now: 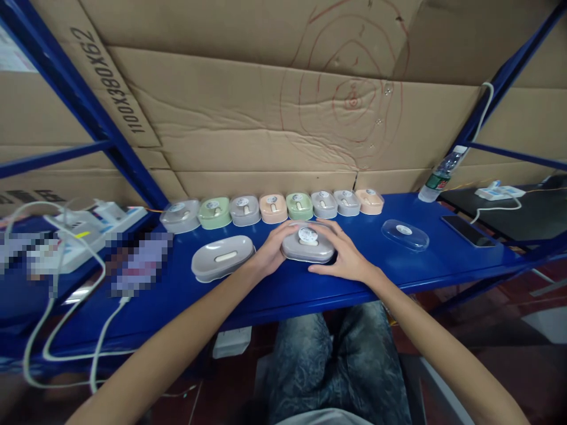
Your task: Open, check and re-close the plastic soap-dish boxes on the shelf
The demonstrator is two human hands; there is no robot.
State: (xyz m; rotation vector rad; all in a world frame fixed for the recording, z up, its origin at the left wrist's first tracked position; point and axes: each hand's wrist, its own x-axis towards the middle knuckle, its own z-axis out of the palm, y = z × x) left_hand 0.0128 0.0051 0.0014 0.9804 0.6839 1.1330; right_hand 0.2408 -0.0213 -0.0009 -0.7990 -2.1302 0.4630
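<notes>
The person's left grip (271, 254) is curled round the left end of a grey box (305, 250) with a clear cover and a round sticker. The right grip (349, 258) is bent round the other end, fingers over the far top edge, thumb spread apart at the near corner; the box sits between the two, above the bench (283, 293). Whether its underside touches the surface cannot be told.

Just left of the left grip, beside the wrist, lies an uncovered grey dish (208, 260) with a pale oblong insert (225, 257). Beyond both grips runs a row of eight covered boxes (273, 208) in grey, green and peach. To the right of the right grip a loose clear lid (413, 237) lies flat, with a dark phone (467, 230) farther right and a bottle (436, 184) behind them. Well left of the left grip are white cables (104, 330) and power strips (126, 218).
</notes>
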